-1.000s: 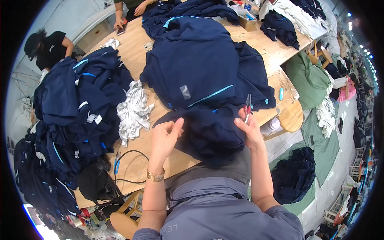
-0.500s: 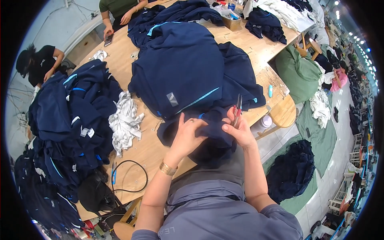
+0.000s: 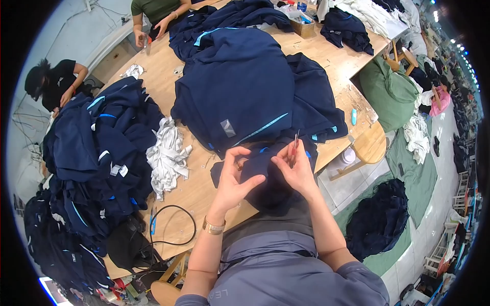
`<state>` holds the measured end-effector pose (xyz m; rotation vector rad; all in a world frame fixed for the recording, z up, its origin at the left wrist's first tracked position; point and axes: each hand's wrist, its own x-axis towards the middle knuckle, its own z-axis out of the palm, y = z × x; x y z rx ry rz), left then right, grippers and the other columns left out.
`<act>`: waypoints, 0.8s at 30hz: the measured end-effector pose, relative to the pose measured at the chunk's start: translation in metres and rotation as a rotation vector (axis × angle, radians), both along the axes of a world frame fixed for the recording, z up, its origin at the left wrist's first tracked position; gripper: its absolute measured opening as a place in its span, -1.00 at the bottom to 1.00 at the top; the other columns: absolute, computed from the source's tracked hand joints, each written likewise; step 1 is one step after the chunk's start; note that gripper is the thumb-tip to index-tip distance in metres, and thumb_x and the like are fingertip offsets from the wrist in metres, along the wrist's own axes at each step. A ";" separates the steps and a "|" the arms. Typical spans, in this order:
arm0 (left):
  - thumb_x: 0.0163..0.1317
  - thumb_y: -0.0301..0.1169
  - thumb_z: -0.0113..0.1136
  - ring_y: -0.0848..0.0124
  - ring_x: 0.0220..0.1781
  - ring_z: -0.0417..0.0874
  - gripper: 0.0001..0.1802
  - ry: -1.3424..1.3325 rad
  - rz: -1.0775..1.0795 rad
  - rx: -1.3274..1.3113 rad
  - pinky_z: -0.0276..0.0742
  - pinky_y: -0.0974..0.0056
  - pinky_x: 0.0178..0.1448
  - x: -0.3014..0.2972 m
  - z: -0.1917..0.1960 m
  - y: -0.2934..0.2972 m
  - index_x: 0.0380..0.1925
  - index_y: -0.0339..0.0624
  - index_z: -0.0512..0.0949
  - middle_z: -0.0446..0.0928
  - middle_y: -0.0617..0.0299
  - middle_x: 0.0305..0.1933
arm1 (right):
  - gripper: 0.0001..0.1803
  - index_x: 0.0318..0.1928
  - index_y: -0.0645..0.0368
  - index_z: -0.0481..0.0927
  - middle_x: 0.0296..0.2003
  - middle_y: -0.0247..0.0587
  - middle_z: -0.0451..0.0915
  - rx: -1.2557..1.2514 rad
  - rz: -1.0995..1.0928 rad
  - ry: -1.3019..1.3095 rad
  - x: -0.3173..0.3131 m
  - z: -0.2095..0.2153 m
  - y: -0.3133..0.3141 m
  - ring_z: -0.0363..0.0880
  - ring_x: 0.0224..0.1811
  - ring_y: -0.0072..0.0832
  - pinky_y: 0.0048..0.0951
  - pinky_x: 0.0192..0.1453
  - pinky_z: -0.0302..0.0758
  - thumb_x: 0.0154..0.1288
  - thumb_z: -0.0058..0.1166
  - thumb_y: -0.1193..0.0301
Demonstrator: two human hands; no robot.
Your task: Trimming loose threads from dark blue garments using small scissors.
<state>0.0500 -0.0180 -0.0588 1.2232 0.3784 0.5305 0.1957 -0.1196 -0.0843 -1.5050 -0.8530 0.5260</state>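
Note:
A navy garment (image 3: 270, 191) hangs bunched over the near table edge, under both my hands. My left hand (image 3: 232, 178) is at its left side, thumb and fingers apart, touching the cloth. Red-handled thread snips (image 3: 295, 147) point upward in my right hand (image 3: 297, 172), which is closed round them; that thumb rests by the cloth. Just beyond my hands lies a large heap of navy garments (image 3: 240, 86) with light-blue trim and a grey patch.
On the left stand a pile of navy garments (image 3: 97, 137) and white scraps (image 3: 167, 158). A black cable (image 3: 194, 224) loops on the table (image 3: 186, 191). A light-blue cutter (image 3: 353, 117) lies right, above a wooden stool (image 3: 370, 143). Two people work at the far left.
My left thumb has spread from its fingers, where they were pinched together before. My right hand has turned, and the snips show less of their blades. The view has shifted slightly.

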 end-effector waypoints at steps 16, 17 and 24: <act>0.00 -0.57 0.26 0.49 0.02 0.46 -0.54 0.040 -0.070 -0.058 0.34 0.39 0.15 -0.015 0.007 0.014 -0.03 -0.32 0.45 0.47 0.21 -0.01 | -0.64 -0.46 0.21 0.30 -0.66 -0.23 0.26 -0.176 0.262 -0.237 0.001 0.039 -0.016 0.26 -0.62 -0.38 -0.43 -0.51 0.22 0.21 0.09 0.21; 0.00 -0.57 0.24 0.47 0.03 0.47 -0.53 0.030 -0.109 -0.109 0.35 0.38 0.16 -0.015 0.008 0.015 0.00 -0.33 0.44 0.47 0.19 0.01 | -0.63 -0.49 0.19 0.32 -0.71 -0.24 0.29 -0.158 0.269 -0.404 0.002 0.038 -0.014 0.34 -0.64 -0.31 -0.37 -0.54 0.23 0.19 0.09 0.18; 0.00 -0.55 0.17 0.45 0.05 0.49 -0.45 -0.047 -0.225 -0.208 0.35 0.38 0.17 -0.015 0.003 0.018 0.08 -0.39 0.38 0.45 0.13 0.07 | -0.60 -0.55 0.14 0.38 -0.68 -0.25 0.39 -0.198 0.360 -0.708 0.002 0.048 -0.010 0.43 -0.57 -0.30 -0.34 -0.53 0.28 0.16 0.08 0.07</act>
